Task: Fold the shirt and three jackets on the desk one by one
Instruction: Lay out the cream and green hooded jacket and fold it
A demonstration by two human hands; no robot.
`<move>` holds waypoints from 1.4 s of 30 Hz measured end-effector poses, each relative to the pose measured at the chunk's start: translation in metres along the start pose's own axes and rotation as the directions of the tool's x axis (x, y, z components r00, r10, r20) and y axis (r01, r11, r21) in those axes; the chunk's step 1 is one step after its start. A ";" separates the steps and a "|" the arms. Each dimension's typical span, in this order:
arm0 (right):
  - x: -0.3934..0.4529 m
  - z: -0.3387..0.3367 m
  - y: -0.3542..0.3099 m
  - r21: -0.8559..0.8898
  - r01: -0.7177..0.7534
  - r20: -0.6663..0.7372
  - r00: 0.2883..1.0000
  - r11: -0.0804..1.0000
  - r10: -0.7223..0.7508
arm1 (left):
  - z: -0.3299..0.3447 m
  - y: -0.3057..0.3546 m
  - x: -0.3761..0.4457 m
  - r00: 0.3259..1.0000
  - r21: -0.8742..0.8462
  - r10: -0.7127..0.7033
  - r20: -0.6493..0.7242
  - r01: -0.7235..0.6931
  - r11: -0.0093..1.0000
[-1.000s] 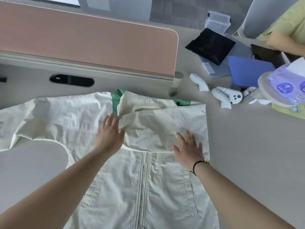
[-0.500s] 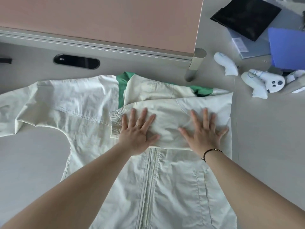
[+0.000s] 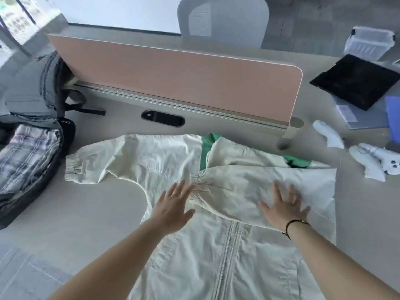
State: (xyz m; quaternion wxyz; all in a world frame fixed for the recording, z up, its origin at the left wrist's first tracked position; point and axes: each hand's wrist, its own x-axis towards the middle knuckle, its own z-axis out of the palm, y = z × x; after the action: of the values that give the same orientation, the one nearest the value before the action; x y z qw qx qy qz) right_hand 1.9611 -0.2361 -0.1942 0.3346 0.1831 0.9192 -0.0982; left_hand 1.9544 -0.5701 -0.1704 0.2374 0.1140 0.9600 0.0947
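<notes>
Jacket [image 3: 216, 267]: cream, green collar lining, spread front-up on desk [image 3: 97, 213], zipper [image 3: 226, 256] closed and running toward near edge. Hem cut off by near edge of view.

Right sleeve [image 3: 259, 191]: folded across chest, cuff [image 3: 198, 185] ending near zipper line. Folded right side forms a straight edge parallel to desk's right side.

Left sleeve [image 3: 112, 161]: extended flat toward left edge, cuff just beside backpack [image 3: 32, 169], apart from it.

Left hand [image 3: 173, 206]: fingers straight and relaxed, grasping nothing, lying on chest panel, fingertips touching folded cuff.

Right hand [image 3: 283, 208]: fingers spread flat, grasping nothing, pressing on folded sleeve near right fold edge. Dark bracelet at wrist.

Open room: bare desk between left sleeve and near edge, under armpit curve; bare strip right of fold edge.

Far edge: pink divider [image 3: 184, 83] with slotted cable port [image 3: 162, 118] in front, close to collar.

Left edge: open backpack holding plaid cloth [image 3: 26, 152].

Far-right corner: 2 white controllers [image 3: 372, 159], black tablet [image 3: 357, 81], blue folder [image 3: 392, 118], clear bin [image 3: 368, 42].
</notes>
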 end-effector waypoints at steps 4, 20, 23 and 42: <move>-0.025 0.001 -0.071 -0.075 0.190 -0.061 0.979 0.979 -0.195 | -0.017 -0.063 -0.033 0.992 -0.016 -0.122 0.004 0.122 0.992; -0.108 0.081 -0.489 -0.243 0.675 -0.050 0.709 0.697 -0.704 | -0.022 -0.312 -0.096 0.836 -0.517 -0.544 -0.070 0.437 0.737; -0.105 0.101 -0.548 -0.307 0.679 -0.039 0.691 0.667 -0.722 | -0.012 -0.340 -0.105 0.824 -0.579 -0.565 -0.034 0.444 0.683; -0.080 0.086 -0.604 0.426 0.445 -0.175 0.895 0.788 -0.410 | -0.018 -0.354 -0.084 0.862 -0.718 -0.493 -0.119 0.269 0.642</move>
State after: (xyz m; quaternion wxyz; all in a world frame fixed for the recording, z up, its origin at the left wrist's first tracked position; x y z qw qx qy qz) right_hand 1.8241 -0.8357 -0.1719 0.2174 0.0471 0.8990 -0.3772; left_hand 1.9570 -0.9329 -0.2017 0.1263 -0.2043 0.8835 0.4021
